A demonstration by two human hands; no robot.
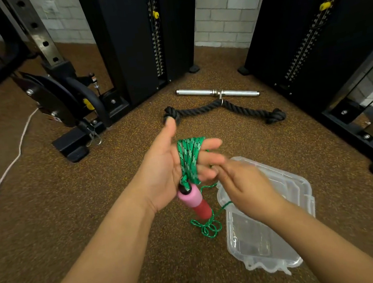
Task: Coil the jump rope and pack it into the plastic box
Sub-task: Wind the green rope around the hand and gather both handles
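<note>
My left hand point(167, 166) is held palm up above the floor, with several turns of the green jump rope point(190, 158) wound around its fingers. A pink and red handle point(194, 201) hangs from the coil below the palm. My right hand point(244, 186), blurred, pinches the free strand just right of the coil. That strand runs down to a small loose tangle on the floor point(208, 228). The clear plastic box point(269, 220) lies open on the floor under my right hand, its lid flipped back.
A steel bar attachment point(217, 92) and a black triceps rope point(223, 110) lie on the brown speckled floor ahead. Black cable machine towers point(136, 37) stand behind and to the right. A white cord point(9, 166) runs along the floor at left.
</note>
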